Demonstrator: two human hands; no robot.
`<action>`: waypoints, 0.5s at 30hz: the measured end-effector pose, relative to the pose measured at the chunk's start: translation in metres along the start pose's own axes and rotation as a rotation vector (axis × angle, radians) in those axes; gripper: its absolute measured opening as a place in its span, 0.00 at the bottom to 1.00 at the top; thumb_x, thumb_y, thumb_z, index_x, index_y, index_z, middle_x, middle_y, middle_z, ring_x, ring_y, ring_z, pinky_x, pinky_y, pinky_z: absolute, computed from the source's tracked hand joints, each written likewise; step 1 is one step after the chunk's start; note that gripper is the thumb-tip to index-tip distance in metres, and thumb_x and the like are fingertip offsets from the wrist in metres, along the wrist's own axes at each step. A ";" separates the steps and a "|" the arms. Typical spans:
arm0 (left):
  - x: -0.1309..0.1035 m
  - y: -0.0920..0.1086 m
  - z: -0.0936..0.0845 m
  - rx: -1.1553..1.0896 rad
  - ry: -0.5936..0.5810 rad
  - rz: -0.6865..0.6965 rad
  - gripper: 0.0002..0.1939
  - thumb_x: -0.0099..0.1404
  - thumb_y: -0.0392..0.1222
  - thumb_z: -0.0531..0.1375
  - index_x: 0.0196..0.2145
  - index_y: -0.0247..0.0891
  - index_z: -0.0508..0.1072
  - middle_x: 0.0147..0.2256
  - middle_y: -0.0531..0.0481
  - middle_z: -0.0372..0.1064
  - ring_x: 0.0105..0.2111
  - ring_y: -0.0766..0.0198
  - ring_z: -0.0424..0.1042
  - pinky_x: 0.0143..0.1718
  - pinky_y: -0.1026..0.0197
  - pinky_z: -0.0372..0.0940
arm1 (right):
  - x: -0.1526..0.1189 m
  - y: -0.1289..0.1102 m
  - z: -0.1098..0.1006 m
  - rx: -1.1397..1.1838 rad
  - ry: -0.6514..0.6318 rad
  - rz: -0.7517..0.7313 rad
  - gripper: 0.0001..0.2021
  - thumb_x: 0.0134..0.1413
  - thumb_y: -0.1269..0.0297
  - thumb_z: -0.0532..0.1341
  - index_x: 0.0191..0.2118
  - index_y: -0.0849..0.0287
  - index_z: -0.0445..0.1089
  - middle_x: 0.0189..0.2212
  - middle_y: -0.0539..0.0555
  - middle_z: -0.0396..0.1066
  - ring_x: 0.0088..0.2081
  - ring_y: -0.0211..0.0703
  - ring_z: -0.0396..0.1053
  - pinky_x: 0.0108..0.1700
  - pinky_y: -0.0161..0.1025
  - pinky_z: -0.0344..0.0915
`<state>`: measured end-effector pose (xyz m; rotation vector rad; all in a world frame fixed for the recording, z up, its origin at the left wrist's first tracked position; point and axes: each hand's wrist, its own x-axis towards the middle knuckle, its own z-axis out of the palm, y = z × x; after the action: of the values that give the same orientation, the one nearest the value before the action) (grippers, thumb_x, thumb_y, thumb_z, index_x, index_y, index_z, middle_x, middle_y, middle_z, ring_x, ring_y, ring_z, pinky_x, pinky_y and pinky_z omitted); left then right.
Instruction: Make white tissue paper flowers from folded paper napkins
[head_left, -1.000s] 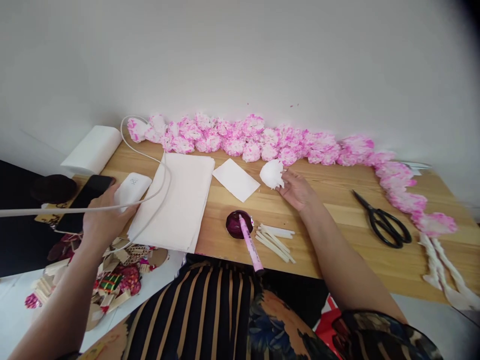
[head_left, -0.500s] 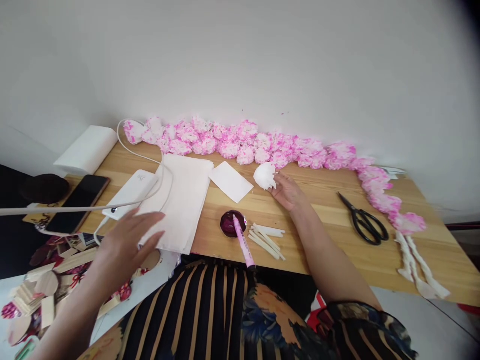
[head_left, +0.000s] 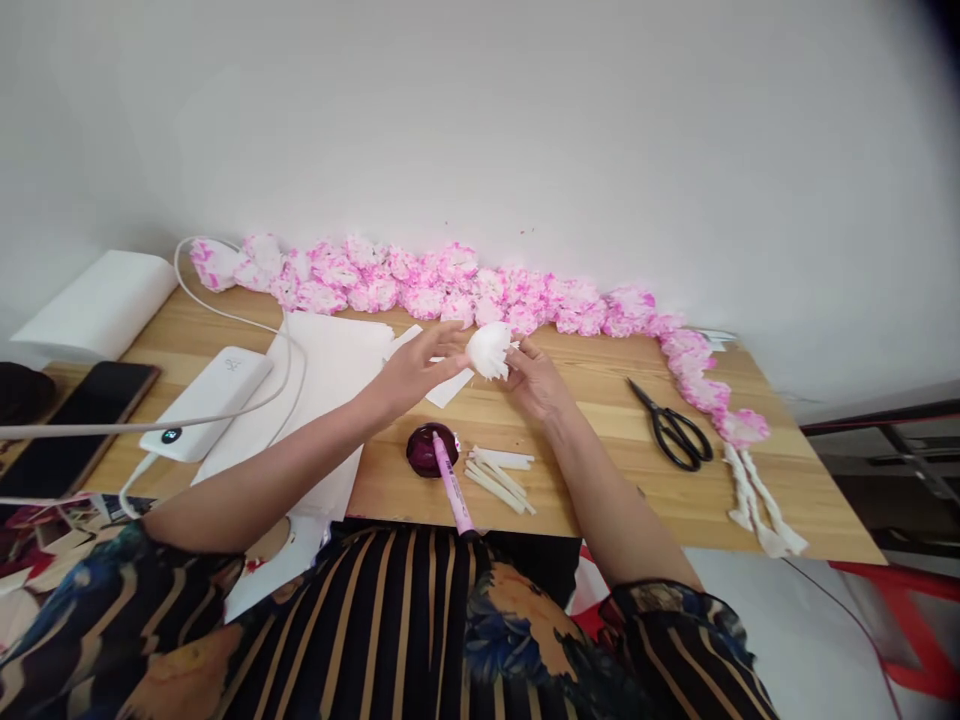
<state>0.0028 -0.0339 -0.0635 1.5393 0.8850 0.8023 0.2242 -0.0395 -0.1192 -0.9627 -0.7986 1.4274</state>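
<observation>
A white paper flower [head_left: 489,350] with a ragged edge is held above the table by my right hand [head_left: 538,382], whose fingers pinch it from the right. My left hand [head_left: 411,372] is at the flower's left side with fingers stretched and apart; whether its thumb tip touches the petals I cannot tell. Below that hand lies a white paper piece [head_left: 450,388], partly hidden. Nearer my body, a pink marker [head_left: 453,485] leans on a small dark round dish [head_left: 421,452]. Several short white sticks [head_left: 501,478] lie to its right.
Pink-and-white paper flowers [head_left: 420,285] line the wall and curve down the right side. Black scissors [head_left: 671,428] lie at right. To the left are a paper stack [head_left: 319,345], a white power bank [head_left: 210,400] with cable, a phone [head_left: 82,425] and a white paper roll [head_left: 101,300].
My left hand has moved from above the power bank and paper stack to the flower. My right hand still holds the flower. The whole view has shifted, with the table now further left.
</observation>
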 end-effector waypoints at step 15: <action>0.048 -0.035 0.018 -0.506 0.063 -0.155 0.30 0.52 0.38 0.72 0.52 0.33 0.72 0.45 0.44 0.75 0.42 0.61 0.73 0.47 0.56 0.65 | -0.006 -0.002 0.008 -0.496 0.135 -0.290 0.16 0.43 0.58 0.72 0.39 0.54 0.72 0.31 0.46 0.73 0.32 0.38 0.68 0.37 0.38 0.66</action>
<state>0.0373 0.0023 -0.0994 0.9959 0.7623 0.8846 0.2176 -0.0451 -0.1134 -1.2421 -1.1676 0.9181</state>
